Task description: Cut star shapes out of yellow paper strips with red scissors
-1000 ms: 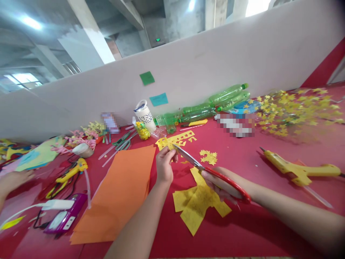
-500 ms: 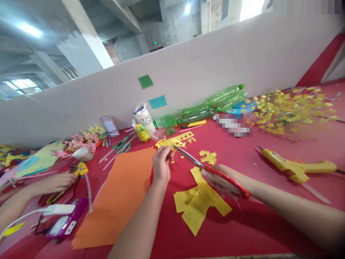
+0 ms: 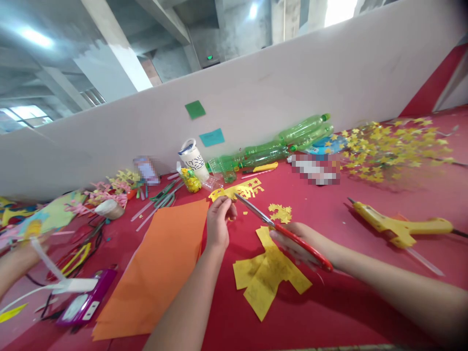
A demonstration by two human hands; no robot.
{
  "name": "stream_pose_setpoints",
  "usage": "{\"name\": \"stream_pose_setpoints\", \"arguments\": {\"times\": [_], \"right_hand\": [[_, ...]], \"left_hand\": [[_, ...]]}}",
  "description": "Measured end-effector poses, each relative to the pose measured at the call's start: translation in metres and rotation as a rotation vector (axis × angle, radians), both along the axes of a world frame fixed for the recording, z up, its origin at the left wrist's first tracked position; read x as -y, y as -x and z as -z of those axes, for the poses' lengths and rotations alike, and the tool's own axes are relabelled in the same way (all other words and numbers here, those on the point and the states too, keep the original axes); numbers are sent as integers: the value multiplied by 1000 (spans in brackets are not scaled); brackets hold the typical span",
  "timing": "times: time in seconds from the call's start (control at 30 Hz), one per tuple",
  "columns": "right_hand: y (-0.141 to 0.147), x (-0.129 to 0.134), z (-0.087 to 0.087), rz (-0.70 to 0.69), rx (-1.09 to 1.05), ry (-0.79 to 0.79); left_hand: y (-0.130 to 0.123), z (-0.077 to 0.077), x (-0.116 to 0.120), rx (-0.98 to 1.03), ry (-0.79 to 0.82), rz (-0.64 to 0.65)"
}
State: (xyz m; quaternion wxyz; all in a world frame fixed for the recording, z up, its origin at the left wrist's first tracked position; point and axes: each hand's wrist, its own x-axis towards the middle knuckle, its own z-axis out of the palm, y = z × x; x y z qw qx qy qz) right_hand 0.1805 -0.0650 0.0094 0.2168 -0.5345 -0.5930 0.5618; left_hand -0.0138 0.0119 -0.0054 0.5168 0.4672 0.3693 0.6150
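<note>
My right hand (image 3: pixel 298 241) is wrapped round the handles of a pair of red-handled scissors (image 3: pixel 256 209); the blades point up and left. Their tips reach the fingertips of my left hand (image 3: pixel 220 219), which is closed in a pinch. Whatever the pinch holds is too small to make out against the yellow scraps behind it. A punched yellow strip with star-shaped holes (image 3: pixel 252 185) lies beyond the fingers. Small yellow stars (image 3: pixel 281 213) are heaped right of the blades. Yellow paper pieces (image 3: pixel 265 282) lie overlapping below my right hand.
Orange sheets (image 3: pixel 157 268) lie left of my left arm. At right are a yellow glue gun (image 3: pixel 398 224) and star-covered sprigs (image 3: pixel 395 146). Green bottles (image 3: pixel 266 151) and a white cup (image 3: pixel 193 158) stand along the wall. Another person's hand (image 3: pixel 29 251) holds a yellow glue gun far left.
The other person's hand has moved left with its glue gun. My hands and the scissors stay almost in place; the whole view has shifted slightly.
</note>
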Motion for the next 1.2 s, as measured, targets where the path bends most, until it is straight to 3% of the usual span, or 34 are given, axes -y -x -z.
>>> {"name": "stream_pose_setpoints", "arguments": {"times": [0.2, 0.6, 1.2], "right_hand": [[1, 0, 2, 10, 24, -12], [-4, -2, 15, -33, 11, -40], [-4, 1, 9, -66, -25, -32]], "left_hand": [[0, -1, 0, 83, 37, 88], [1, -2, -3, 96, 48, -57], [1, 0, -2, 43, 54, -12]]}}
